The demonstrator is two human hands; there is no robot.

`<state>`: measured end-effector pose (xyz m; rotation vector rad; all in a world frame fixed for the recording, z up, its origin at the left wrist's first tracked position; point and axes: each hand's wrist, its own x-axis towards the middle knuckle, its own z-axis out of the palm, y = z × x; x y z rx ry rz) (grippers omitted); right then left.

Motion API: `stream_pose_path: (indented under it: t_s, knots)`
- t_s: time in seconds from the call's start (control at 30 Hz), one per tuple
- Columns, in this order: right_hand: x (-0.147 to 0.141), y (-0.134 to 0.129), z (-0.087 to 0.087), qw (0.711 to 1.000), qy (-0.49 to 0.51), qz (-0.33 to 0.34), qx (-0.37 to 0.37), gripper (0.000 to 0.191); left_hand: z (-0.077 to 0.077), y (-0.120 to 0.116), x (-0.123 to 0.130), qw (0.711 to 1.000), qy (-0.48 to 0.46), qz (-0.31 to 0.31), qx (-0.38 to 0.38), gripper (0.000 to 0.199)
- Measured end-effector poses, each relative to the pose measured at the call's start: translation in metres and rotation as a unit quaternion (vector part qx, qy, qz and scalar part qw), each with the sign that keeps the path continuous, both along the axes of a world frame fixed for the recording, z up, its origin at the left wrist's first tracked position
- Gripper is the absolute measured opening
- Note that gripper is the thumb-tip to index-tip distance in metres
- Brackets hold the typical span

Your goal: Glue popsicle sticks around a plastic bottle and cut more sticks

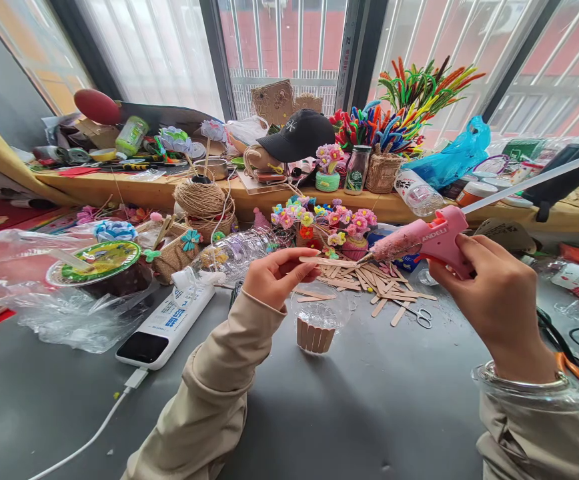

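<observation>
My left hand [285,275] pinches one end of a wooden craft stick [337,263], which points to the right. In my right hand [494,293] is a pink hot glue gun [419,241], its nozzle at the stick's far end. A long white glue stick [534,179] juts from the back of the gun. Below my left hand stands a clear plastic cup [337,310] with short craft sticks [315,337] side by side around its lower front. Behind it lies a loose pile of craft sticks [379,283], with small scissors [422,316] at its edge.
A white power bank [167,327] with a cable lies at left, beside a lidded cup [99,267] in clear plastic. Pipe-cleaner flowers [329,220] and a ball of twine [204,203] stand behind. A cap [299,137] and a glass bottle [357,170] sit on the ledge.
</observation>
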<state>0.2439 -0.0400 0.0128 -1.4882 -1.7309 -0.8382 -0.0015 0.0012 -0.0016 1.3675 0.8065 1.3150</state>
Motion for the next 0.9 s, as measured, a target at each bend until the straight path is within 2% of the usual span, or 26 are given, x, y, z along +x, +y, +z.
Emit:
stream_pose_path:
  t_s: [0.63, 0.77, 0.9]
  knots:
    - [0.004, 0.003, -0.0034, 1.0, -0.021, -0.023, -0.003, 0.011, 0.0007, 0.0002, -0.0005, 1.0, -0.009, 0.007, 0.013, 0.024]
    - [0.004, 0.0048, -0.0049, 0.998, -0.032, -0.058, 0.001, 0.014, 0.0005, 0.0008, -0.0011, 1.0, 0.0, 0.002, 0.011, 0.028]
    - [0.0004, 0.0015, -0.0006, 0.997, -0.003, -0.08, 0.023, 0.022, -0.0016, 0.0005, 0.0004, 1.0, -0.007, -0.016, 0.009, 0.029]
